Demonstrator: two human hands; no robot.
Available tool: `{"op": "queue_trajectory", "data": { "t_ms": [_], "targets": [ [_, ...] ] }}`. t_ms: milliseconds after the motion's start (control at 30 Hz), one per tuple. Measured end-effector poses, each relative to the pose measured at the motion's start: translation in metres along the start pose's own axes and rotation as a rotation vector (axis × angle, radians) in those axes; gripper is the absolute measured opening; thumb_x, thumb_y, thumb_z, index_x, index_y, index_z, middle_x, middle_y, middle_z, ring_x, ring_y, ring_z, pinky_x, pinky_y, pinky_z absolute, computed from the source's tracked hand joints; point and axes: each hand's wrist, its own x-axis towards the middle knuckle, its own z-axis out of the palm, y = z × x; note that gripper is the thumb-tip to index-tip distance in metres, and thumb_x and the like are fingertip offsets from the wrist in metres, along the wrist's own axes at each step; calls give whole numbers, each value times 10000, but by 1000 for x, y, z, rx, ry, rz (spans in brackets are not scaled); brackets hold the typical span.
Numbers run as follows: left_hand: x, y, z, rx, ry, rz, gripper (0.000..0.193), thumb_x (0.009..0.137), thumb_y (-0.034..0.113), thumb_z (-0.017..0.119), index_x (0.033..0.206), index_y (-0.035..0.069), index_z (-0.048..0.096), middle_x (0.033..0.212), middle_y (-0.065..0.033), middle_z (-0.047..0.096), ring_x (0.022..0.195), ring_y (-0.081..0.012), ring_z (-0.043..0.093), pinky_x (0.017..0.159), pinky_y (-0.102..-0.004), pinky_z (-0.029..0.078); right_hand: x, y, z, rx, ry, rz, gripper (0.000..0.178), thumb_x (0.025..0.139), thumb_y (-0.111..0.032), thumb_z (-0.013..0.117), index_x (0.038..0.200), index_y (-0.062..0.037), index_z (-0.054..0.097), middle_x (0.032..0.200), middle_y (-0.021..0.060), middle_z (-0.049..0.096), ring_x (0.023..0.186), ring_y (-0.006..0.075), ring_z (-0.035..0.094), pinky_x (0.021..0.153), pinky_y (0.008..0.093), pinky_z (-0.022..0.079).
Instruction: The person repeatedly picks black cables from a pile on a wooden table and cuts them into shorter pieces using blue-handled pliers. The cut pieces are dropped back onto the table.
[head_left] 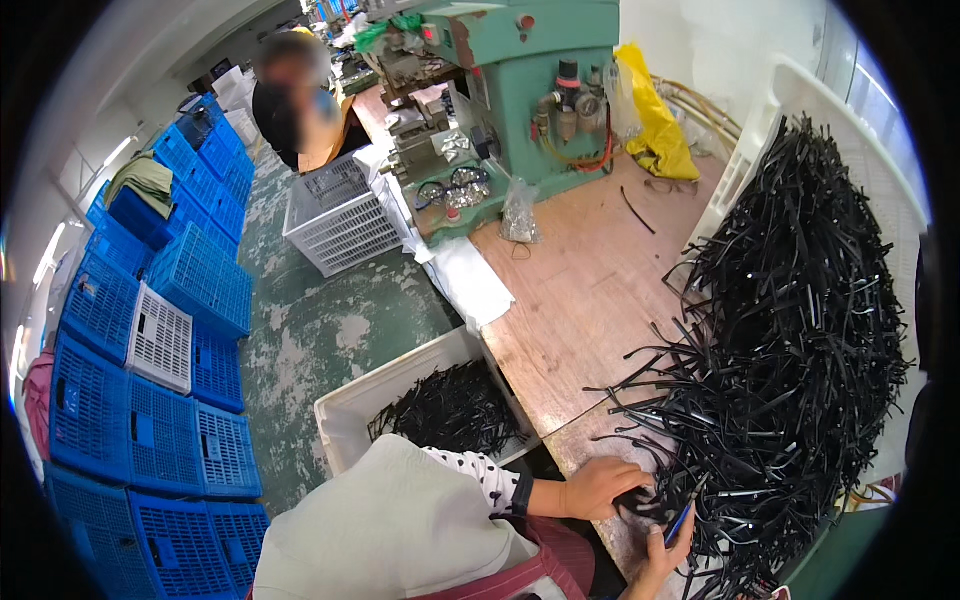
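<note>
- Two bare hands worked at the six o'clock edge of the wooden bench [590, 290], both at the foot of a big heap of thin black strips [790, 340] that filled the view from two to five o'clock.
- Left hand [605, 488] lay palm-down on the bench edge, its fingers curled into the nearest strips of the heap — grasping a few of them, though how many could not be told.
- Right hand [665, 555] came up from the bottom edge at about five o'clock, its fingers closed around a small blue tool [679, 522] that pointed up into the strips.
- Heap of strips leaned against a white crate [775, 110] standing tilted at one to two o'clock.
- White bin [350, 420] sat on the floor at about seven o'clock, just beside the bench, holding a smaller pile of the same black strips [450, 408].
- Green machine [530, 80] stood at twelve o'clock on the far end of the bench, with a yellow bag [655, 120] just to its right.
- Blue crates [150, 400] were stacked from eight to ten o'clock — a white basket [340, 215] stood on the floor at eleven, near another person [290, 95].
</note>
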Motion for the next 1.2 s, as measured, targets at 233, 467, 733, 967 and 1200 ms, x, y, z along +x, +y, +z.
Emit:
{"op": "queue_trajectory", "data": {
  "t_ms": [233, 467, 733, 967, 1200],
  "targets": [
    [17, 0, 18, -328, 100, -255, 284, 818, 243, 682, 1039, 73, 628, 967, -111, 666, 825, -236, 637, 714, -375, 501, -58, -18, 6, -530, 107, -346, 808, 667, -268, 776, 1348, 53, 483, 1137, 173, 592, 973, 279, 588, 869, 341, 473],
    [69, 56, -35, -1348, -345, -875, 306, 984, 378, 542, 965, 75, 583, 596, 66, 397, 462, -33, 351, 459, -189, 329, -104, -99, 15, -754, 117, -333, 807, 604, -213, 816, 1344, -75, 523, 913, 122, 539, 797, 299, 576, 676, 379, 488],
    [67, 88, -39, -1469, -633, -711, 326, 1027, 371, 442, 957, 69, 546, 600, 60, 398, 436, -41, 345, 514, -235, 359, -131, -115, 13, -824, 171, -382, 803, 574, -173, 811, 1324, -78, 541, 951, 140, 561, 815, 314, 576, 682, 384, 486],
    [66, 90, -46, -1447, -762, -633, 329, 1036, 360, 415, 969, 75, 564, 576, 61, 378, 413, -50, 337, 527, -242, 355, -134, -118, 13, -869, 144, -397, 778, 594, -163, 795, 1327, -87, 542, 936, 135, 555, 799, 302, 574, 654, 384, 481],
    [49, 99, -40, -1302, -401, -506, 343, 1043, 389, 381, 838, 125, 457, 603, 50, 350, 431, -66, 304, 579, -277, 355, -137, -109, 15, -800, 168, -370, 727, 604, -134, 776, 1300, -89, 569, 870, 102, 532, 682, 259, 583, 583, 359, 493]
  ]
}}
